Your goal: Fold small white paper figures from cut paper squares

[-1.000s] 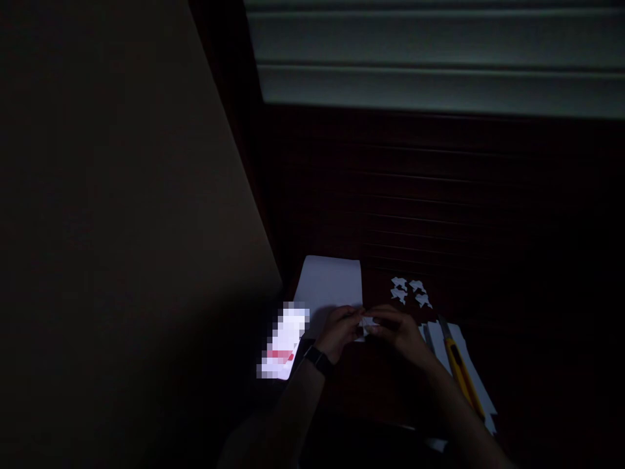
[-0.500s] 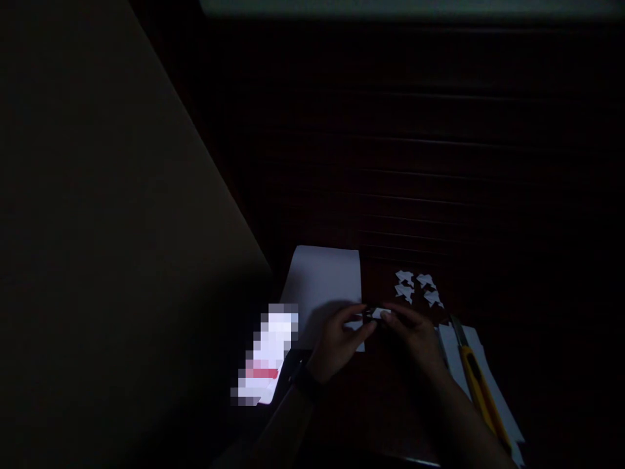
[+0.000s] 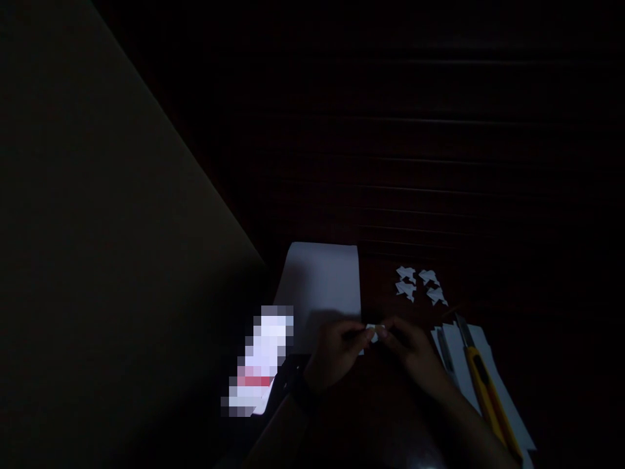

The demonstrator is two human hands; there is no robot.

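Observation:
Between my two hands is a small piece of folded white paper. My left hand, with a dark band at the wrist, pinches its left side between thumb and finger. On the opposite side my right hand pinches it the same way. The fingertips cover part of the paper, so its exact folds are hidden. Beyond my right hand, several small folded white paper figures lie in two rows on the dark table.
A large white paper sheet lies behind my left hand. Left of it glows a bright, pixelated screen. At the right, a yellow box cutter rests on white paper strips. A pale wall rises on the left.
The small folded paper has turned in my fingers and come slightly lower, with both hands now pinching it from opposite sides. The camera view has shifted a little.

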